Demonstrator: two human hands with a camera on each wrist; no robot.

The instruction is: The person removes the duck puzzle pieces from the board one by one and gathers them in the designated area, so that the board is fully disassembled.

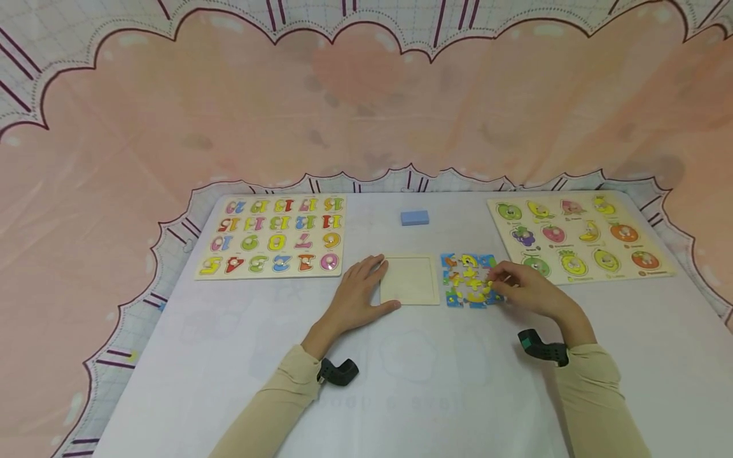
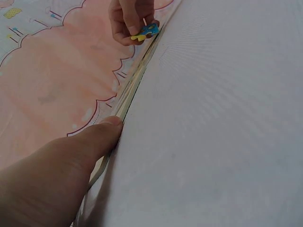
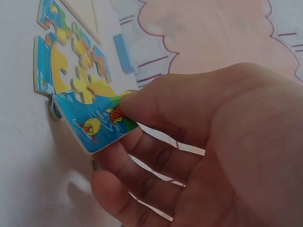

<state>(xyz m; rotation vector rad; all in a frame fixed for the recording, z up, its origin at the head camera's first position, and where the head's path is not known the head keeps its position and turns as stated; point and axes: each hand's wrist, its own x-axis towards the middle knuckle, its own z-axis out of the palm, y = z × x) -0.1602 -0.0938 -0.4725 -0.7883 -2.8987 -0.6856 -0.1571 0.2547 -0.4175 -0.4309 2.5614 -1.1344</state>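
Observation:
My left hand [image 1: 357, 296] spans the left side of a wooden puzzle tray [image 1: 409, 281], its fingers extended at the far left corner. The thumb [image 2: 102, 135] touches the tray's near edge. Between thumb and fingers, my right hand [image 1: 532, 289] pinches a puzzle piece [image 3: 90, 124], blue with a small yellow duck printed on it. That piece is tilted up at the right side of a group of jigsaw pieces [image 1: 471, 273]. These lie to the right of the tray, blue at the border and yellow in the middle, with gaps between some of them.
A number board [image 1: 269, 232] lies at the back left, its numerals upside down from here. On the back right lies a fruit board [image 1: 581, 238], close to my right hand. A blue block [image 1: 415, 218] stands behind the tray on the white tabletop [image 1: 401, 394].

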